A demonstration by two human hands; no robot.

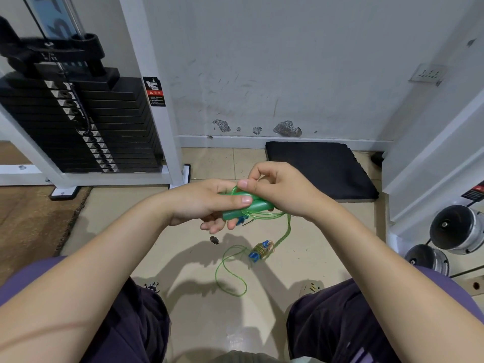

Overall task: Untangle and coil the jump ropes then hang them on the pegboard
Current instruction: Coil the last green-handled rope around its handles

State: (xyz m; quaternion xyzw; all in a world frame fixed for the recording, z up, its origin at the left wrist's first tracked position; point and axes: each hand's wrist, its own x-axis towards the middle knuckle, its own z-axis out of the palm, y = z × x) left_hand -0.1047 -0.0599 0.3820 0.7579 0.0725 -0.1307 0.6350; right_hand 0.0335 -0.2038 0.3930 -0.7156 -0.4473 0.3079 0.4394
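Green jump rope [284, 231] trails from held handles [251, 205] to tiled floor

A gym: a weight-stack machine [78, 121] stands by the wall, with dumbbells [455, 231] beside it.

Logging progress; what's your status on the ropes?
Left hand grips green handles; right hand pinches green cord. Cord trails to floor, tangled with blue-handled rope. Nothing hung.
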